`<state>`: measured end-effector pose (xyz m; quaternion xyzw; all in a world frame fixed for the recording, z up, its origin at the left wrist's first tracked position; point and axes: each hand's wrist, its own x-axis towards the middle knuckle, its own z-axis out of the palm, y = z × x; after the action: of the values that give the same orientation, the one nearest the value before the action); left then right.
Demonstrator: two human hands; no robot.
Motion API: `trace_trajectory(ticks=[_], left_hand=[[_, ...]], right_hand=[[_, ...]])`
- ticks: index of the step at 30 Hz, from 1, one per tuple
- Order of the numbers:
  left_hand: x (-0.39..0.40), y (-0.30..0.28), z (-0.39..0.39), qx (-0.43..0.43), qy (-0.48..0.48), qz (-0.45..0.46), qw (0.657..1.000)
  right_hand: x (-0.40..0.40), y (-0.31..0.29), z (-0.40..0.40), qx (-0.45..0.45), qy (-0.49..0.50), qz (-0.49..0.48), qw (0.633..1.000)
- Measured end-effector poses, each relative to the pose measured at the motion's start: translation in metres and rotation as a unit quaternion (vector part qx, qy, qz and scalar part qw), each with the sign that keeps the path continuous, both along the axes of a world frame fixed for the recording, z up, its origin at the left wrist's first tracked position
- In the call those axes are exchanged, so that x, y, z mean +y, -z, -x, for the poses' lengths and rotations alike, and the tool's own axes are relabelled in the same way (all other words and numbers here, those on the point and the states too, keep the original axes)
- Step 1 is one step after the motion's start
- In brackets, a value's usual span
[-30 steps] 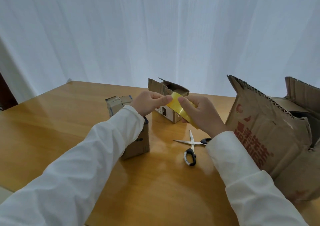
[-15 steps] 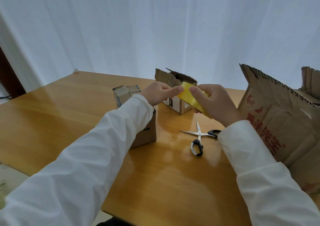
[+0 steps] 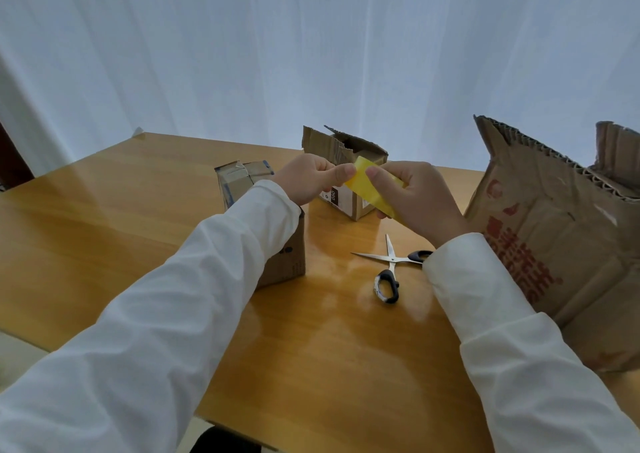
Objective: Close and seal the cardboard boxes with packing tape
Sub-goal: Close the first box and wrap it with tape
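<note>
I hold a yellow roll of packing tape [image 3: 369,185] up over the table, between both hands. My right hand [image 3: 417,200] wraps the roll from the right. My left hand [image 3: 310,178] pinches its upper left edge with thumb and fingers. Below my left wrist stands a small cardboard box [image 3: 242,182] with its top flaps folded shut and bits of blue tape on them. Behind the tape sits a second small box [image 3: 343,147] with flaps standing open. A large brown box [image 3: 554,230] with red print and raised flaps fills the right side.
Scissors [image 3: 389,272] with black handles lie blades apart on the wooden table [image 3: 104,230], below my right hand. The table's near edge runs under my forearms. A white curtain hangs behind the table.
Both hands stay on the tape roll, held a little higher in view. The view has shifted slightly, so the boxes and scissors sit lower and to the right compared with a second ago.
</note>
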<state>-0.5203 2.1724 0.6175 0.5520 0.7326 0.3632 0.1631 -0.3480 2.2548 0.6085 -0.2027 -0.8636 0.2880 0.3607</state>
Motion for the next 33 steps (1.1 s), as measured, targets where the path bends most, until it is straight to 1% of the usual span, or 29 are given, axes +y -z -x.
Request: trace_trajectory(ticks=[6,9,13,15,19,23,28,30,33], left_hand=[[0.000,-0.002,-0.001,0.005,0.007,-0.010,1.000],[-0.001,0.001,0.001,-0.019,-0.007,-0.028,0.999],[-0.001,0.003,0.003,-0.026,-0.018,-0.046,0.998],[-0.001,0.003,0.004,-0.013,-0.023,-0.045,0.999],[0.000,0.003,0.005,-0.009,-0.004,-0.033,0.999],[-0.002,-0.002,0.004,-0.013,0.008,-0.034,0.999],[-0.005,-0.002,0.001,-0.038,0.029,-0.062,0.997],[-0.002,-0.001,0.000,-0.069,0.006,-0.072,0.995],[0.001,0.001,0.000,-0.065,-0.015,-0.076,0.995]], right_hand=[[-0.004,0.002,0.005,-0.001,0.007,0.012,1.000],[-0.004,0.005,0.007,-0.001,0.009,0.019,1.000],[-0.003,0.004,0.008,-0.007,0.034,-0.026,0.999],[-0.002,0.004,0.008,-0.021,0.042,-0.051,0.998],[-0.003,0.006,0.010,-0.024,0.053,-0.070,0.996],[-0.005,0.003,0.011,-0.019,0.059,-0.078,0.995],[-0.005,0.007,0.014,0.000,0.057,-0.059,0.997],[-0.005,0.005,0.012,0.001,0.058,-0.059,0.997],[-0.004,0.002,0.009,-0.017,0.067,-0.089,0.994]])
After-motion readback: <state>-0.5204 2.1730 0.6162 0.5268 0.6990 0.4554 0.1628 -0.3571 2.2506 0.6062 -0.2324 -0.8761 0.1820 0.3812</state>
